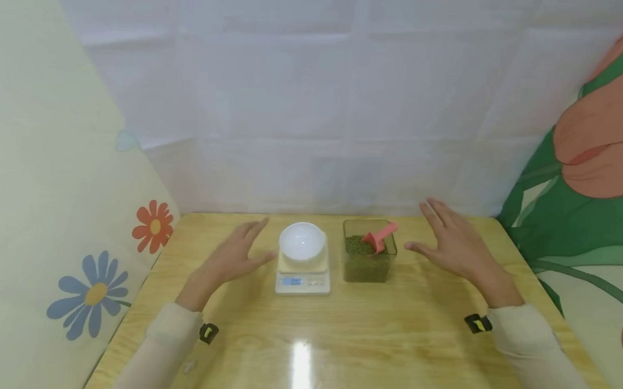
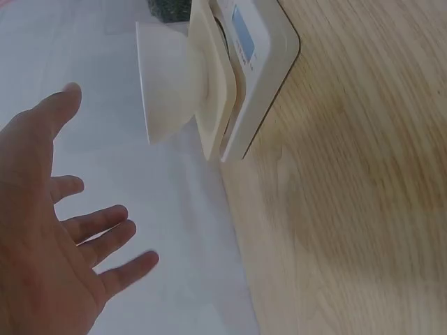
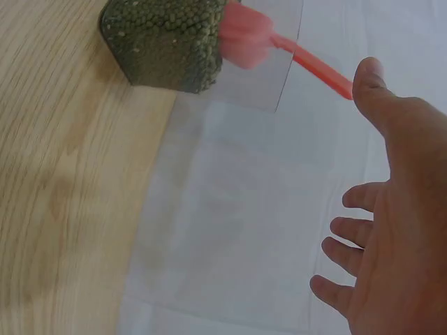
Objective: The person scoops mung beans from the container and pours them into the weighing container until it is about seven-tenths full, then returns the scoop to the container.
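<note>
A white bowl sits on a kitchen scale whose small blue display is lit. Beside the scale stands a clear square container, partly filled with small green beans. A pink scoop rests in the beans, its handle sticking out over the rim toward the right. My left hand, fingers spread and holding nothing, hovers just left of the scale and bowl. To the right of the container, my right hand is raised with fingers extended, its thumb near the scoop handle in the head view.
Everything stands on a light wooden table with a bright glare streak in front. A white cloth hangs behind the table's back edge. Flower-patterned panels flank both sides. A black band shows at each wrist.
</note>
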`<state>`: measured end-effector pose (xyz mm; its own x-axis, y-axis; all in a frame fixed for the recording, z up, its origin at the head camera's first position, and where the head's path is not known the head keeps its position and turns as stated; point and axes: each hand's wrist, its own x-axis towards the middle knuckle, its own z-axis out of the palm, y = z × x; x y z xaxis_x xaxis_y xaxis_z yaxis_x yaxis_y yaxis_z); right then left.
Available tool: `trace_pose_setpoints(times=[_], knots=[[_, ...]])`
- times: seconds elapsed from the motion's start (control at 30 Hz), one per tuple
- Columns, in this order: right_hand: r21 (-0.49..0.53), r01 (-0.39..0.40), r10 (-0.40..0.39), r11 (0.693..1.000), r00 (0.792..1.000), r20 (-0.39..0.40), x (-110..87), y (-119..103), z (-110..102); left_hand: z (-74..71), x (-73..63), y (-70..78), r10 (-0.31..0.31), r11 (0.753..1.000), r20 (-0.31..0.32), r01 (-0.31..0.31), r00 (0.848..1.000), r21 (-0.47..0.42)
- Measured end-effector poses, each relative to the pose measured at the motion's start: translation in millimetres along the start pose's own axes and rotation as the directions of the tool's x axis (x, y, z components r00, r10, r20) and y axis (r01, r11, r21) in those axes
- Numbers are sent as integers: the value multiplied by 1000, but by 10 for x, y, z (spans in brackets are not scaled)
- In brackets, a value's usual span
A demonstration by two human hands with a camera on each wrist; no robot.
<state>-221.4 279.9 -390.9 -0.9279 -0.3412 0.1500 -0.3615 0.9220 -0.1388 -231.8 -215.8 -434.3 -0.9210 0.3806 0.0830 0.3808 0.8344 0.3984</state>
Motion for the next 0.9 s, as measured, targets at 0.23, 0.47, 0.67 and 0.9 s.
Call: trace_pose_setpoints(times=[0.23,0.47,0.67,0.9], knots=[[2,33,-33,999,999,-6,7,-139,-40,104,-30,-19,-45,997,53,48,998,-66],[29,77,-76,997,996,-41,56,-239,-10,237,-41,-22,-42,998,64,45,997,-54],[36,132,-128,991,988,-80,121,-315,25,319,-80,-9,-55,996,75,60,996,-64],[40,179,-174,983,980,-96,159,-367,95,471,-75,4,-40,996,69,46,997,-80]])
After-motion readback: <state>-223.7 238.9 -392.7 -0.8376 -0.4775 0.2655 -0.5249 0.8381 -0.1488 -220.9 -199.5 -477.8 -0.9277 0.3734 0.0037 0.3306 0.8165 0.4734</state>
